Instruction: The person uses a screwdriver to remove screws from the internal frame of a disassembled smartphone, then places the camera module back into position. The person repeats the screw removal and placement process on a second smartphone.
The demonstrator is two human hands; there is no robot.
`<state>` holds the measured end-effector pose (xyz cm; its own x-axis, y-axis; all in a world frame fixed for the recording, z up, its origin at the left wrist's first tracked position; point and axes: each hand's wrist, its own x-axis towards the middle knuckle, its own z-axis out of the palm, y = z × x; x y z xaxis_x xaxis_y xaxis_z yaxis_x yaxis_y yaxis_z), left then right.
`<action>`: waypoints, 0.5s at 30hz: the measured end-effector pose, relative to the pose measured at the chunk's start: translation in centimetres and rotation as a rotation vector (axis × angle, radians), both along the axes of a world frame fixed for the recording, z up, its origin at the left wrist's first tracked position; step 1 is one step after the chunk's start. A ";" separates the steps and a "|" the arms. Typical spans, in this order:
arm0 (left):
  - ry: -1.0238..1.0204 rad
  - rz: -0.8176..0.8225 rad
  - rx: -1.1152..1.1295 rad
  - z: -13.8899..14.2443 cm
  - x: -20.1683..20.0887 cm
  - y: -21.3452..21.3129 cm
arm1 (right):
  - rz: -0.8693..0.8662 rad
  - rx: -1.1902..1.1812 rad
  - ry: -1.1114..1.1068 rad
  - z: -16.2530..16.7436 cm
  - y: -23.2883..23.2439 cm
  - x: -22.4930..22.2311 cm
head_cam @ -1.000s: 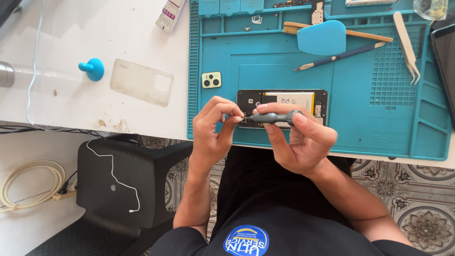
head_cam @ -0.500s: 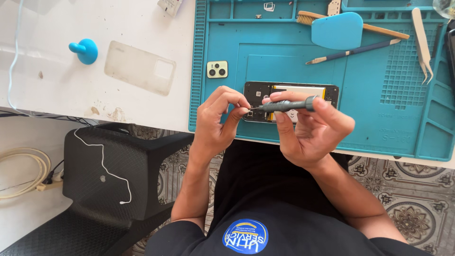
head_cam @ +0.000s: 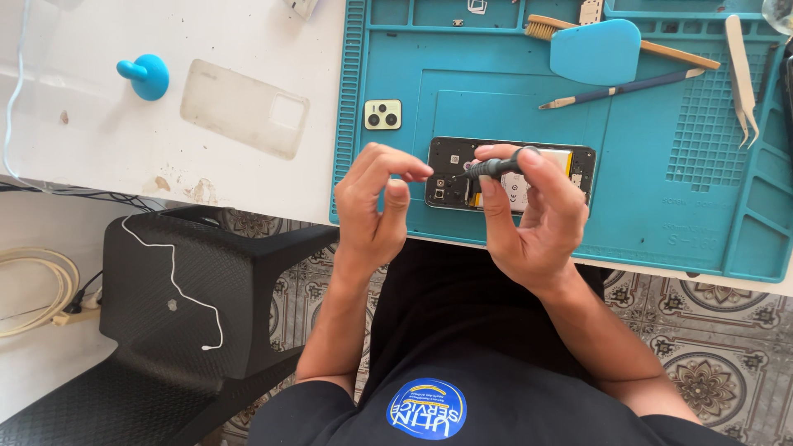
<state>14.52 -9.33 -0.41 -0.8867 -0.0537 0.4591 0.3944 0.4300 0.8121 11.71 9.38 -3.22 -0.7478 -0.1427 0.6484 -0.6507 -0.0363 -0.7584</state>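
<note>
Holding a slim dark screwdriver (head_cam: 496,168) pinched between thumb and fingertips, the right hand (head_cam: 529,219) points its tip down and toward nine o'clock, onto the camera end of the opened smartphone (head_cam: 510,175). Half a second earlier the left hand (head_cam: 373,206) was closed on the tool's tip together with the right; now it has let go and drawn back toward eight o'clock, its fingers curled and loosely spread, gripping nothing that can be seen. By the look of it the driver has passed wholly to the right hand and the tip now meets the phone's internals, though whether it sits in a screw head is too small to tell.

The smartphone lies face down, back cover off, on the near part of the teal repair mat (head_cam: 661,215), just at twelve o'clock from both hands. Its frame is black; a pale battery fills the right part, and dark boards and shields fill the left part where the tip rests.

At eleven o'clock from the phone lies a small square camera cover (head_cam: 382,114). Farther toward ten o'clock, on the white table (head_cam: 99,140), lies a clear phone case (head_cam: 244,109) and a blue suction cup (head_cam: 145,74). At one o'clock are a blue pry card (head_cam: 595,51), a brush (head_cam: 545,26) and a thin spudger (head_cam: 619,87); tweezers (head_cam: 742,74) lie at two o'clock.
</note>
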 end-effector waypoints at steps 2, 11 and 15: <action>0.075 0.053 -0.025 -0.3 0.1 0.2 | 0.015 0.021 -0.015 -0.1 0.1 0.0; 0.362 0.076 -0.127 -1.5 0.6 0.3 | 0.070 0.039 0.004 -0.3 -0.6 -0.1; 0.388 0.070 -0.145 -1.7 0.7 0.2 | 0.065 0.125 0.037 0.0 -0.6 -0.4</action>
<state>15.19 -9.16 -2.09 -0.6428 -0.0178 0.7658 0.6251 0.5657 0.5378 11.34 8.79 -3.22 -0.7100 -0.2715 0.6497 -0.6780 0.0142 -0.7350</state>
